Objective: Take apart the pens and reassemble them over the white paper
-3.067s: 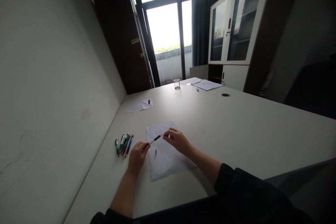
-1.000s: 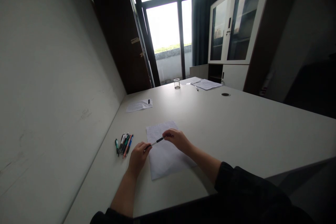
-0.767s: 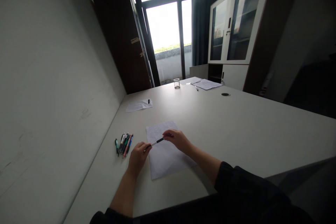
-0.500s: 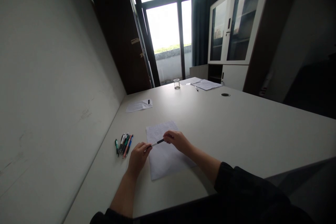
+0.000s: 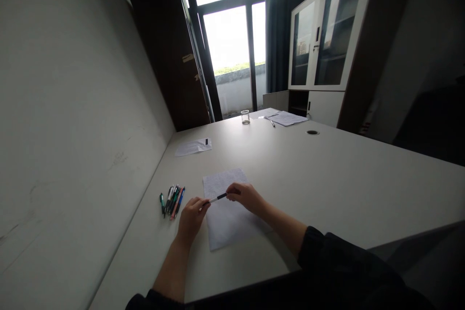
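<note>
A pen [image 5: 218,197] with a white barrel and a dark section is stretched between my two hands above a sheet of paper. My left hand [image 5: 192,215] pinches its lower left end, fingers closed. The other end is gripped by the closed fingertips of my right hand [image 5: 245,195], which hide its tip. Beneath the hands lies the white paper [image 5: 227,230], with writing on its upper part; my right hand and forearm cover some of its right side. Left of my left hand, several pens [image 5: 175,201] in green, black, pink and blue lie in a loose bunch.
The white table [image 5: 308,184] meets a wall on the left. Farther back are a written sheet [image 5: 193,147] with a small dark object, a clear glass [image 5: 245,117], a stack of papers [image 5: 286,117], a pen [image 5: 272,123] and a round cable hole [image 5: 312,132].
The hands and the pen keep almost the same position. The whole view has shifted very slightly.
</note>
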`<state>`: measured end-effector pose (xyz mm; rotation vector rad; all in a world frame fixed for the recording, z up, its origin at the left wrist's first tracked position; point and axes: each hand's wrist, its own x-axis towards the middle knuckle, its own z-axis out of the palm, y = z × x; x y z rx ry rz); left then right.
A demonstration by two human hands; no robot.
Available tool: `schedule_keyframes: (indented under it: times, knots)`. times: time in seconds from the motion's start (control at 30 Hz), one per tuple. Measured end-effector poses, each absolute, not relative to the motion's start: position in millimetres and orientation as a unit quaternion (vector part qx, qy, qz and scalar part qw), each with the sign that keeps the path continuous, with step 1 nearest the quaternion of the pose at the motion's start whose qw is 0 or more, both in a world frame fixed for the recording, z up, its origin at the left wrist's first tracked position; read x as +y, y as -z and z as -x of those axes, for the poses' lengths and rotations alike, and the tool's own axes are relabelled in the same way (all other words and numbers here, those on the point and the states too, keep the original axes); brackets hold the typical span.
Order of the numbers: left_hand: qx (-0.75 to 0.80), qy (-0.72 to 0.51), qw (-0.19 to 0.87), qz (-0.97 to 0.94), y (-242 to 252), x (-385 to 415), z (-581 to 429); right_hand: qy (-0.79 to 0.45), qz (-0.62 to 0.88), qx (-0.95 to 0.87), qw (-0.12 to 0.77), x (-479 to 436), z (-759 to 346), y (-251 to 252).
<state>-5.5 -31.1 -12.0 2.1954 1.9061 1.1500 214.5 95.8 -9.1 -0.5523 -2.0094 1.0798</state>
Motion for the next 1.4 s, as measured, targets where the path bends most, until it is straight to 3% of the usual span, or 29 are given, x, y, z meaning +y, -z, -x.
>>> schedule_keyframes:
  times: [0.37, 0.7, 1.1, 1.4]
  knots:
    - [0.6, -0.364, 0.014, -0.712, 13.5, -29.9, 5.6, -0.322, 0.231, -0.854, 0.338, 94.8, -217.9, 6.1]
    - [0.607, -0.374, 0.012, -0.701, 11.8, -30.1, 6.1, -0.35, 0.228, -0.823, 0.384, 100.3, -214.5, 11.4]
    - [0.596, -0.379, 0.017, -0.708, 17.6, -27.4, 8.8, -0.292, 0.228, -0.867, 0.335, 97.0, -218.8, 4.8]
    - [0.605, -0.381, 0.014, -0.699, 14.6, -29.0, 7.6, -0.343, 0.226, -0.833, 0.371, 100.0, -215.0, 9.2]
